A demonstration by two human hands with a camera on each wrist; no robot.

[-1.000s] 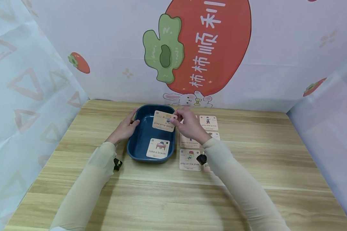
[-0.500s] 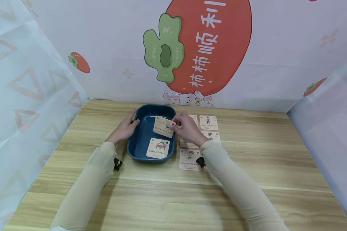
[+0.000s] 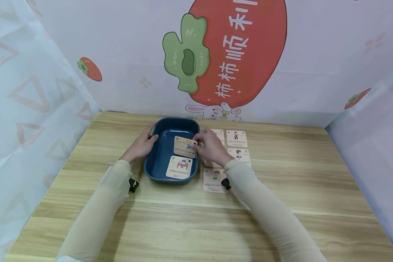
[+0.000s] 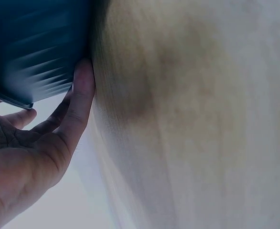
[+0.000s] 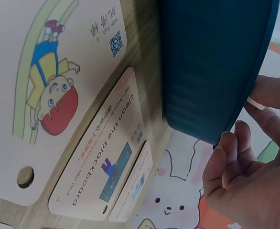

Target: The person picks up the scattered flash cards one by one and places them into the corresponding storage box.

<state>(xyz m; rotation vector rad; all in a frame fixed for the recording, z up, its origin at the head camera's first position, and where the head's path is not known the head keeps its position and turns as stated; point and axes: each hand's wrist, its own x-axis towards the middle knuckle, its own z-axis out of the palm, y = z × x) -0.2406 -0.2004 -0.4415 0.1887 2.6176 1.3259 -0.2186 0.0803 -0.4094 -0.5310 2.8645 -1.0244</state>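
Note:
In the head view my left hand (image 3: pixel 141 146) grips the left side of a deep blue plastic tray (image 3: pixel 155 170). Its thumb lies over the rim, and the left wrist view shows fingers (image 4: pixel 78 107) against the outer wall. My right hand (image 3: pixel 213 146) is at the tray's right rim. Between its thumb and a finger it pinches the right edge of the "play ping-pong" card (image 3: pixel 181 146), which is over the tray's inside. Just below that, the "take a break" card (image 3: pixel 179 168) lies face up in the tray.
Right of the tray several cards lie in rows on the wooden table (image 3: pixel 183 225), among them "play the guitar" (image 3: pixel 237 138) and "play on the slide" (image 3: pixel 213 181). My right arm covers part of them. A printed backdrop (image 3: pixel 124 87) rises behind the table.
The right hand has brought the ping-pong card down toward the "take a break" card in the tray, changing its tilt. My left hand keeps its place on the tray.

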